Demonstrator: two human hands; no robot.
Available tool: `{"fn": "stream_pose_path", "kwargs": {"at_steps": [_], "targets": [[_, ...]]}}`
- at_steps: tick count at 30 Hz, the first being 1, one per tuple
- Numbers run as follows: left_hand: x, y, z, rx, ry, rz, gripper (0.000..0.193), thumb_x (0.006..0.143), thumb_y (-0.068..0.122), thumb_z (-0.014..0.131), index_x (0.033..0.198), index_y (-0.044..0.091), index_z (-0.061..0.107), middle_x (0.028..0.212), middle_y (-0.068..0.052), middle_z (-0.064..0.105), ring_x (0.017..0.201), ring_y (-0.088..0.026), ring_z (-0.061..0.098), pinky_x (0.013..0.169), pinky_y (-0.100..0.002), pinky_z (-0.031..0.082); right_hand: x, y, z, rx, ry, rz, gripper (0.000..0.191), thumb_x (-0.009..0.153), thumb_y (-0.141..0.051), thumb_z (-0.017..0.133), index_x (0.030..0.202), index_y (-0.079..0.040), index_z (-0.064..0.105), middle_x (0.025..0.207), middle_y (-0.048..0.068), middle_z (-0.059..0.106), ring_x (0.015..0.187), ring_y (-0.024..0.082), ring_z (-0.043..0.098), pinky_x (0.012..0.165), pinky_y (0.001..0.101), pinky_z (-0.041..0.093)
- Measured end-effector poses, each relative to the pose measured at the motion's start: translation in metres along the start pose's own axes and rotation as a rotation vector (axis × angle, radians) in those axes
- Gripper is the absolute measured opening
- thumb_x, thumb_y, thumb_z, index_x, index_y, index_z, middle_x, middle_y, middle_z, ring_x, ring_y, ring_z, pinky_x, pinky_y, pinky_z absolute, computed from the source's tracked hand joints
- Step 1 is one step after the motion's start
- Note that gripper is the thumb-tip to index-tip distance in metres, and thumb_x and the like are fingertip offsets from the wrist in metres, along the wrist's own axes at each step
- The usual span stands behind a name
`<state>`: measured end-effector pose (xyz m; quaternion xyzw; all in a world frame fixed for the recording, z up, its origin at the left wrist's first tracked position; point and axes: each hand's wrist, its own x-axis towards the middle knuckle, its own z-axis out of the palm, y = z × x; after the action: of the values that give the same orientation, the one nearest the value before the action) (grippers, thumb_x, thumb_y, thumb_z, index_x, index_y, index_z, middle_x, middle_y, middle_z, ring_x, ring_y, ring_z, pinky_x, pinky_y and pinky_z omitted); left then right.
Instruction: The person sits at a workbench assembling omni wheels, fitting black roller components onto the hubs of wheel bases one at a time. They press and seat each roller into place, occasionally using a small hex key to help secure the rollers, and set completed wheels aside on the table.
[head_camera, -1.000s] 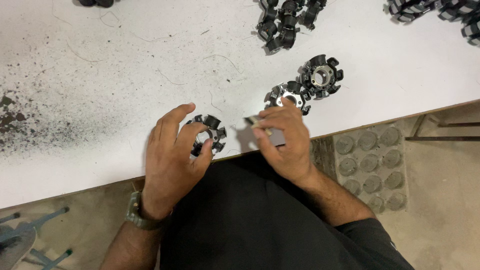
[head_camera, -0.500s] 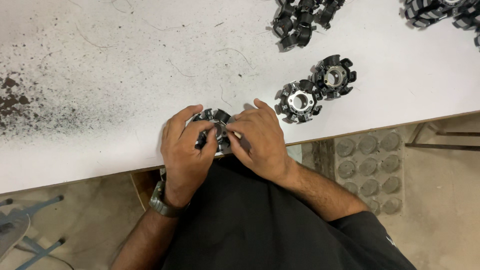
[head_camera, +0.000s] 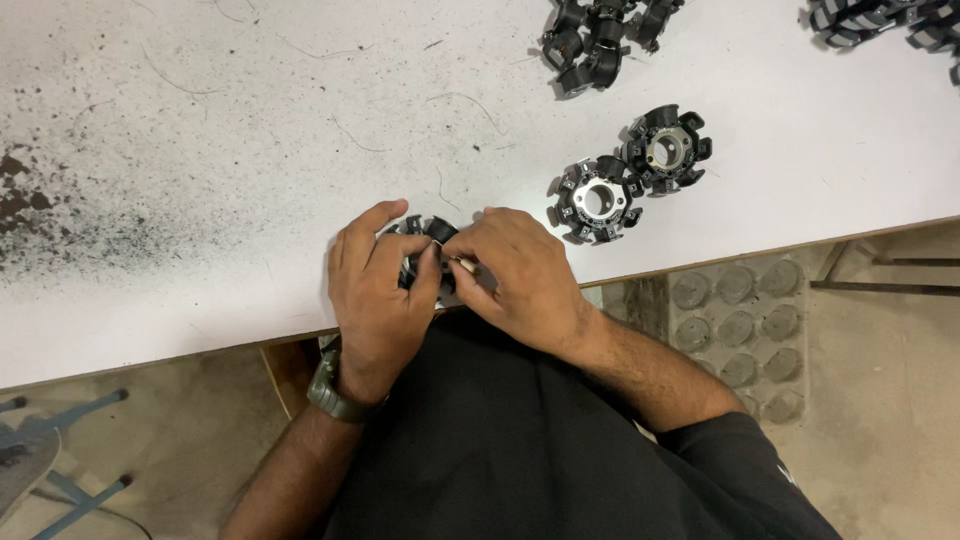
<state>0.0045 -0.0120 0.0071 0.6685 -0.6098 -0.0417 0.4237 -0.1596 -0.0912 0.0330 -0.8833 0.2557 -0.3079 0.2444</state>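
Note:
My left hand (head_camera: 375, 290) and my right hand (head_camera: 515, 280) are closed together around one round black toothed part (head_camera: 430, 232) at the near edge of the white table (head_camera: 200, 200). Most of that part is hidden under my fingers. The fingertips of my right hand pinch a small pale piece (head_camera: 465, 265) against it. Two similar ring-shaped parts lie to the right: one with a silver centre (head_camera: 597, 199) and a darker one (head_camera: 663, 149) just behind it.
More black parts are heaped at the far edge (head_camera: 600, 35) and at the top right corner (head_camera: 880, 20). Dark dust (head_camera: 40, 210) speckles the left of the table. A grey moulded tray (head_camera: 735, 330) lies on the floor below the table edge.
My hands were apart a second ago, the left on the part and the right beside it. They have come together over the part, and the view has shifted slightly.

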Motion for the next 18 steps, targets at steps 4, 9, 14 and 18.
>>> {"fn": "stream_pose_path", "kwargs": {"at_steps": [4, 9, 14, 18], "targets": [[-0.0010, -0.0011, 0.0037, 0.022, -0.010, -0.023, 0.014, 0.086, 0.004, 0.078, 0.094, 0.006, 0.067, 0.127, -0.010, 0.065, 0.117, -0.029, 0.061, 0.103, -0.047, 0.045, -0.0032, -0.0018, 0.0001, 0.025, 0.011, 0.037, 0.020, 0.089, -0.007, 0.079, 0.105, -0.006, 0.066, 0.085, 0.009, 0.064, 0.084, 0.028, 0.066, 0.087, 0.0425, 0.055], [-0.0010, -0.0036, 0.0050, 0.009, 0.008, -0.004, 0.015, 0.082, 0.002, 0.076, 0.092, 0.005, 0.065, 0.125, -0.010, 0.064, 0.114, -0.029, 0.061, 0.102, -0.047, 0.045, -0.0054, -0.0007, -0.0002, -0.008, 0.085, -0.054, 0.022, 0.091, -0.008, 0.078, 0.109, -0.007, 0.066, 0.093, 0.007, 0.068, 0.093, 0.027, 0.070, 0.105, 0.0483, 0.054], [-0.0012, -0.0051, 0.0057, 0.003, 0.008, 0.010, 0.015, 0.081, 0.002, 0.076, 0.092, 0.006, 0.066, 0.125, -0.010, 0.063, 0.114, -0.029, 0.060, 0.101, -0.048, 0.044, -0.0057, -0.0015, 0.0022, -0.071, 0.042, -0.053, 0.021, 0.090, -0.007, 0.079, 0.107, -0.006, 0.067, 0.094, 0.007, 0.068, 0.095, 0.026, 0.070, 0.106, 0.0509, 0.054], [-0.0013, -0.0047, 0.0059, 0.010, -0.001, 0.009, 0.015, 0.080, 0.003, 0.077, 0.090, 0.006, 0.066, 0.125, -0.010, 0.063, 0.113, -0.029, 0.060, 0.100, -0.047, 0.044, -0.0032, -0.0045, 0.0061, -0.130, 0.057, -0.076, 0.019, 0.091, -0.006, 0.078, 0.106, -0.006, 0.067, 0.095, 0.009, 0.065, 0.100, 0.028, 0.069, 0.103, 0.0495, 0.053]]}}
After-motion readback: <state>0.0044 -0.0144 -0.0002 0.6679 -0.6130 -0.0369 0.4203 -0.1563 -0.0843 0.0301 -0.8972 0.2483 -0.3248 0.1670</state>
